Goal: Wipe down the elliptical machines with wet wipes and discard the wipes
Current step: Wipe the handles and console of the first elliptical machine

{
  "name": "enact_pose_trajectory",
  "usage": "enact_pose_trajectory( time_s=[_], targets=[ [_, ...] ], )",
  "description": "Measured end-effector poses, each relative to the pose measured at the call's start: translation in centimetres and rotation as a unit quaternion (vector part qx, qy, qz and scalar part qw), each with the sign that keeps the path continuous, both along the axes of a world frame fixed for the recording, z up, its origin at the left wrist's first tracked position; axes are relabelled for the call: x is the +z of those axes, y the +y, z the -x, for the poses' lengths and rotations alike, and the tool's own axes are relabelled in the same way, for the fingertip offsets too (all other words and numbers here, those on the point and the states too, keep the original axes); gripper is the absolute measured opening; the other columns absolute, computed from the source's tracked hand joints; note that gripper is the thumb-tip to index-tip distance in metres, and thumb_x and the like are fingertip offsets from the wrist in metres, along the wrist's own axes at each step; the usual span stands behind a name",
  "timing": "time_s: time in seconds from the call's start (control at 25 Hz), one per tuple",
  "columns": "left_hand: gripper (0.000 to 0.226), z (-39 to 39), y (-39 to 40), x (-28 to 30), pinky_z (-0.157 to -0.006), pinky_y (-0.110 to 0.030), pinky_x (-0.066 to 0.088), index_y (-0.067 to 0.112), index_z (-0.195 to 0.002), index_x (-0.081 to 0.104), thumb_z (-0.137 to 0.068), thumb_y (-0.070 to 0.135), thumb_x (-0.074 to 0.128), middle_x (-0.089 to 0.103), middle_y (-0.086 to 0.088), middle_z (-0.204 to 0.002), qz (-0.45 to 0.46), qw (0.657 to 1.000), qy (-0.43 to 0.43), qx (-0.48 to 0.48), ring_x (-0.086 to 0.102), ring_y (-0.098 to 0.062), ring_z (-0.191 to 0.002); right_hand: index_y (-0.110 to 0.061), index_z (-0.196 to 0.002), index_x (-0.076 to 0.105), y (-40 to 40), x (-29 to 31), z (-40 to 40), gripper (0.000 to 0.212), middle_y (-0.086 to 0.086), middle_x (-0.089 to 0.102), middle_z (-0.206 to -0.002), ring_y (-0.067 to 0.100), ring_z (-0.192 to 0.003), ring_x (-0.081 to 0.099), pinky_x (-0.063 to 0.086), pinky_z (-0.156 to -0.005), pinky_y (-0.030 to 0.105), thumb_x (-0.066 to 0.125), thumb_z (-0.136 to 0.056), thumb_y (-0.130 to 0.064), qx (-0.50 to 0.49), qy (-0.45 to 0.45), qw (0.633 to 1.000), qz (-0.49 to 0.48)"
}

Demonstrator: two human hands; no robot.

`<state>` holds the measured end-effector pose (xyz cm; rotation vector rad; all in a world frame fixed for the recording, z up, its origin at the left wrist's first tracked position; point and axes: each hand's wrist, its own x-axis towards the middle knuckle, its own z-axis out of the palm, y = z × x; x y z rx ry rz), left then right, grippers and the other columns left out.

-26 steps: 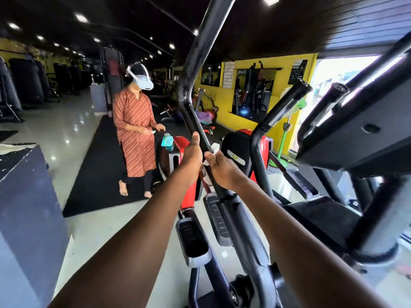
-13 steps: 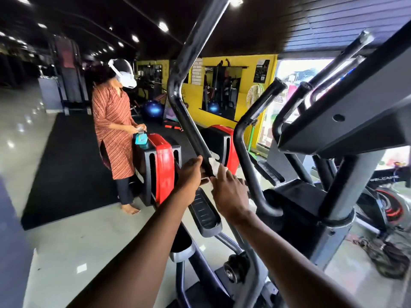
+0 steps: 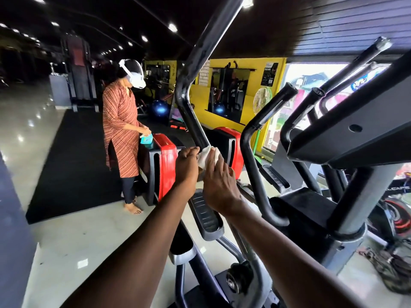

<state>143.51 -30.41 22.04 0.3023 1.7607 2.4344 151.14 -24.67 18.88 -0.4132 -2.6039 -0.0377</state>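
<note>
Since earlier: wipe now visible on handlebar. Right hand presses wipe to scrub; left hand clenches handlebar, steadying.

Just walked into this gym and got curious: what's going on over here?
A person is wiping down an elliptical machine. Both hands meet at its long black handlebar: the right hand presses a white wet wipe against the bar, and the left hand grips beside it. Nearby, a second person in a striped tunic holds a teal packet by a red-and-black machine.
</note>
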Motion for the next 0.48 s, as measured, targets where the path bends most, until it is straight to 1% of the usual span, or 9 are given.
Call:
enact_pose_trajectory(
  time_s=[0.04,0.08,0.12,0.16,0.2,0.32,0.36,0.4,0.48],
  targets=[
    [0.009,0.3,0.0,0.3,-0.078,-0.028,0.050,0.017,-0.097,0.064,-0.095,0.017,0.055,0.064,-0.003,-0.099,-0.011,1.000,-0.003,-0.001,0.061,-0.021,-0.095,0.000,-0.150,-0.013,0.0,0.9,0.7,0.077,0.026,0.008,-0.157,0.038,-0.143,0.020,0.027,-0.113,0.048,0.037,-0.095,-0.021,0.007,0.001,1.000,-0.003],
    [0.007,0.6,0.0,0.7,-0.070,-0.024,0.050,0.017,-0.096,0.063,-0.095,0.018,0.056,0.065,-0.002,-0.094,-0.016,1.000,-0.006,0.004,0.061,-0.020,-0.089,-0.001,-0.149,-0.015,0.0,1.7,1.3,0.077,0.027,0.008,-0.157,0.039,-0.142,0.021,0.028,-0.112,0.048,0.037,-0.096,-0.021,0.015,0.001,1.000,-0.004],
    [0.006,0.7,0.0,1.1,-0.062,-0.019,0.049,0.017,-0.096,0.062,-0.095,0.020,0.057,0.064,-0.001,-0.088,-0.016,1.000,-0.009,0.015,0.061,-0.017,-0.081,-0.001,-0.149,-0.017,0.0,2.6,2.0,0.079,0.027,0.009,-0.156,0.039,-0.141,0.022,0.030,-0.111,0.048,0.038,-0.096,-0.021,0.022,-0.003,1.000,-0.001],
    [0.006,0.9,0.0,1.4,-0.058,-0.016,0.047,0.016,-0.096,0.062,-0.095,0.020,0.058,0.063,0.002,-0.082,-0.018,0.999,-0.010,0.027,0.060,-0.014,-0.075,-0.002,-0.149,-0.018,0.0,3.3,2.8,0.082,0.026,0.012,-0.155,0.039,-0.138,0.026,0.033,-0.109,0.048,0.041,-0.095,-0.020,0.026,-0.005,1.000,0.003],
    [0.005,1.4,0.0,1.7,-0.060,-0.016,0.047,0.016,-0.096,0.062,-0.094,0.020,0.059,0.062,0.004,-0.080,-0.025,0.999,-0.008,0.036,0.060,-0.013,-0.074,-0.003,-0.149,-0.018,0.1,3.9,3.4,0.085,0.026,0.016,-0.152,0.039,-0.134,0.031,0.036,-0.106,0.047,0.045,-0.094,-0.019,0.030,-0.005,1.000,0.002],
    [0.005,2.7,0.3,2.9,-0.079,-0.034,0.051,0.018,-0.094,0.063,-0.093,0.021,0.060,0.066,-0.001,-0.086,-0.059,0.997,0.002,0.041,0.066,-0.023,-0.088,-0.004,-0.150,-0.015,0.4,5.8,4.9,0.090,0.024,0.027,-0.144,0.037,-0.122,0.045,0.045,-0.097,0.043,0.052,-0.091,-0.014,0.051,-0.008,0.999,0.011],
    [0.006,3.2,0.5,3.3,-0.083,-0.036,0.050,0.016,-0.095,0.063,-0.093,0.021,0.060,0.066,-0.001,-0.086,-0.065,0.997,0.004,0.050,0.064,-0.024,-0.089,-0.006,-0.151,-0.012,0.6,6.5,5.4,0.088,0.023,0.029,-0.143,0.038,-0.120,0.048,0.046,-0.094,0.043,0.052,-0.091,-0.012,0.065,-0.011,0.997,0.033],
    [0.008,3.6,0.7,3.6,-0.085,-0.036,0.048,0.014,-0.097,0.062,-0.094,0.021,0.060,0.064,0.000,-0.083,-0.069,0.995,0.004,0.065,0.062,-0.023,-0.087,-0.007,-0.152,-0.006,0.9,7.2,6.0,0.084,0.022,0.032,-0.141,0.039,-0.117,0.051,0.046,-0.090,0.043,0.052,-0.091,-0.011,0.077,-0.008,0.995,0.067],
    [0.012,4.2,1.2,4.1,-0.087,-0.035,0.046,0.012,-0.097,0.059,-0.094,0.023,0.060,0.058,0.003,-0.078,-0.072,0.993,-0.002,0.090,0.056,-0.018,-0.083,-0.008,-0.146,0.016,1.6,8.3,7.0,0.068,0.020,0.047,-0.131,0.040,-0.111,0.056,0.044,-0.083,0.040,0.054,-0.090,-0.015,0.101,0.012,0.984,0.148]
  ],
)
